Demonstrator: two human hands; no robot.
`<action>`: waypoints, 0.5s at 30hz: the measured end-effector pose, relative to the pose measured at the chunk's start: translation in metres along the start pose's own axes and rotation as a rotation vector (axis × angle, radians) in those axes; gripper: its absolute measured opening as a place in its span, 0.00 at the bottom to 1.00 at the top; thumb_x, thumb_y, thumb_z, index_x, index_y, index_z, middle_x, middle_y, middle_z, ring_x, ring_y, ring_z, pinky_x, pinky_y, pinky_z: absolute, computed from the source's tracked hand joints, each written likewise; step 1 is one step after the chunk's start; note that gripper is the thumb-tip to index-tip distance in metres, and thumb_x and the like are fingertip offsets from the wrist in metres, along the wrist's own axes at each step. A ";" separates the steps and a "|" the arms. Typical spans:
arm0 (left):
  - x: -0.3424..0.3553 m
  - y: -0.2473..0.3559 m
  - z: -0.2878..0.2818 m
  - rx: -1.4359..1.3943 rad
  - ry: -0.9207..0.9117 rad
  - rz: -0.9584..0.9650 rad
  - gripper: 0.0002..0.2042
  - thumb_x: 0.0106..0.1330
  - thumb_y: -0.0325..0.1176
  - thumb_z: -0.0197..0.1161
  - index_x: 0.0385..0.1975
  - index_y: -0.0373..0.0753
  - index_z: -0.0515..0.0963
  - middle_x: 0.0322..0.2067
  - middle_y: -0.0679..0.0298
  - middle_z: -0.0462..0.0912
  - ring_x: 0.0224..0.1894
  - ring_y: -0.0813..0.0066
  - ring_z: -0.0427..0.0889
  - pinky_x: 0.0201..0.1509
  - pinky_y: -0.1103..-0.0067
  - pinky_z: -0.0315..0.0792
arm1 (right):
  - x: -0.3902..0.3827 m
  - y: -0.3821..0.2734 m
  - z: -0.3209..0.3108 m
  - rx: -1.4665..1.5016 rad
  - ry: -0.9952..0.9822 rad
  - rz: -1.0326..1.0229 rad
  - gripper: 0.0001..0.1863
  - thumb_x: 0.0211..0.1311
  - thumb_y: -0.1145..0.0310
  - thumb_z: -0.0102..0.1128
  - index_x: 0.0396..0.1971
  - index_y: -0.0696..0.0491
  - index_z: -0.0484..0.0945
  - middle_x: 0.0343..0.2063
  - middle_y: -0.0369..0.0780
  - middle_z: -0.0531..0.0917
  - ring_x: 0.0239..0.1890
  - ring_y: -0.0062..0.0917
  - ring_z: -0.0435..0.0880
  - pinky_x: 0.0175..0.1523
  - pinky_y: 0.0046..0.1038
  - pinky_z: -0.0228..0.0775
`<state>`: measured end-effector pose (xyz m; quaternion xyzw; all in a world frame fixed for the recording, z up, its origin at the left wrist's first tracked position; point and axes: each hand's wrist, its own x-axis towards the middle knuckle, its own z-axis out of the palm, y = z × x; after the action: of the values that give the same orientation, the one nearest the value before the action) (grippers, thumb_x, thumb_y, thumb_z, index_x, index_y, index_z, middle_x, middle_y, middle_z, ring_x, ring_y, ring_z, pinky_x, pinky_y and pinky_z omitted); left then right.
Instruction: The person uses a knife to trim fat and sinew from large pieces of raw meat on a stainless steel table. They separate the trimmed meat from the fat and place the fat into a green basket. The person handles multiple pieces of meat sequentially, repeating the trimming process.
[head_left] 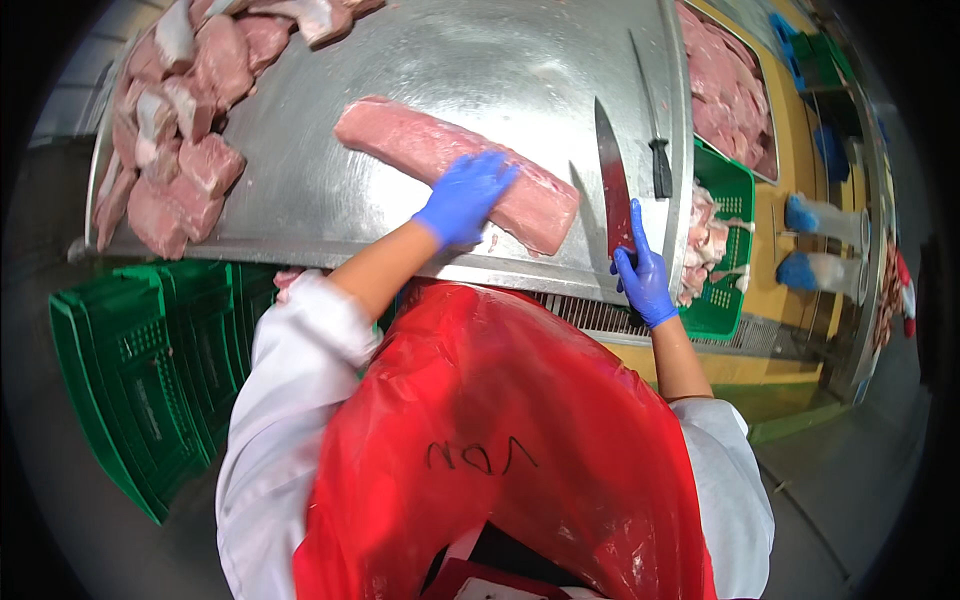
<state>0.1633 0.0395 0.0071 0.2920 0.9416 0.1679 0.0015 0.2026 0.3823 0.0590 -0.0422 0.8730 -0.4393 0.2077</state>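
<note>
— What are you wearing on your hands?

— Thin blue disposable gloves, snug on your left hand (463, 198) and your right hand (643, 277), ending at the wrists.

— And the rest?

— A white coat with sleeves pushed up to your elbows, forearms bare. Over it, a glossy red plastic apron (500, 440), wrinkled, with dark handwritten marks across the chest.

The counter (450, 60) is seen as brushed, wet-gleaming steel. The pork loin (450, 165) looks moist and smooth. Thin matt blue rubber gloves cover both hands. The apron (500, 430) is glossy red plastic; the crates (150, 370) are matt green plastic.
</note>
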 end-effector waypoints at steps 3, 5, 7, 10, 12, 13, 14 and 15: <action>0.101 0.007 0.003 -0.050 -0.485 -0.093 0.50 0.41 0.36 0.74 0.69 0.32 0.60 0.63 0.39 0.68 0.66 0.45 0.70 0.69 0.56 0.65 | -0.020 0.000 -0.001 0.180 0.140 0.002 0.43 0.69 0.75 0.52 0.79 0.39 0.43 0.20 0.36 0.79 0.18 0.13 0.71 0.26 0.22 0.68; 0.135 0.009 -0.004 -0.142 -0.606 -0.299 0.49 0.40 0.38 0.73 0.69 0.31 0.61 0.63 0.39 0.68 0.63 0.43 0.72 0.64 0.57 0.71 | -0.047 0.016 -0.002 0.203 0.236 -0.003 0.43 0.69 0.76 0.52 0.79 0.39 0.43 0.19 0.34 0.78 0.18 0.12 0.71 0.25 0.21 0.67; 0.148 -0.011 -0.003 -0.338 -0.370 -0.422 0.42 0.44 0.38 0.71 0.64 0.30 0.66 0.59 0.42 0.73 0.58 0.50 0.79 0.57 0.61 0.77 | -0.071 0.034 -0.007 0.234 0.318 0.036 0.44 0.68 0.78 0.51 0.79 0.41 0.43 0.20 0.33 0.78 0.19 0.12 0.70 0.23 0.20 0.68; 0.143 -0.037 -0.031 -0.791 0.126 -0.395 0.43 0.47 0.45 0.73 0.63 0.29 0.67 0.54 0.45 0.78 0.58 0.59 0.79 0.58 0.68 0.76 | -0.100 0.063 -0.004 0.461 0.445 0.118 0.44 0.69 0.80 0.50 0.79 0.39 0.43 0.22 0.34 0.78 0.21 0.12 0.72 0.23 0.17 0.68; 0.134 -0.053 -0.102 -0.908 0.147 -0.273 0.39 0.53 0.38 0.72 0.66 0.30 0.66 0.55 0.51 0.77 0.57 0.66 0.77 0.58 0.72 0.74 | -0.114 0.075 0.002 0.511 0.503 0.173 0.44 0.69 0.80 0.51 0.79 0.39 0.42 0.25 0.34 0.79 0.22 0.12 0.74 0.23 0.17 0.69; 0.119 -0.036 -0.135 -1.329 0.182 -0.182 0.35 0.56 0.30 0.69 0.66 0.31 0.67 0.55 0.55 0.76 0.54 0.70 0.77 0.58 0.74 0.73 | -0.118 0.081 0.005 0.540 0.526 0.186 0.44 0.69 0.80 0.51 0.79 0.39 0.42 0.26 0.35 0.79 0.22 0.12 0.73 0.22 0.17 0.70; 0.099 -0.049 -0.149 -1.445 0.297 -0.197 0.33 0.56 0.25 0.66 0.66 0.33 0.66 0.57 0.57 0.75 0.55 0.70 0.77 0.58 0.73 0.74 | -0.116 0.083 0.005 0.544 0.531 0.187 0.44 0.69 0.80 0.51 0.79 0.39 0.42 0.26 0.35 0.79 0.22 0.12 0.73 0.22 0.17 0.69; 0.077 -0.062 -0.162 -1.447 0.377 -0.227 0.33 0.56 0.26 0.67 0.66 0.33 0.66 0.57 0.56 0.75 0.56 0.68 0.76 0.60 0.72 0.73 | -0.115 0.083 0.005 0.546 0.530 0.187 0.44 0.69 0.80 0.51 0.79 0.39 0.42 0.26 0.35 0.79 0.22 0.13 0.73 0.22 0.17 0.69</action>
<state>0.0489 -0.0175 0.1475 0.0858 0.6051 0.7900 0.0492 0.3183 0.4585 0.0280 0.2095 0.7473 -0.6303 0.0177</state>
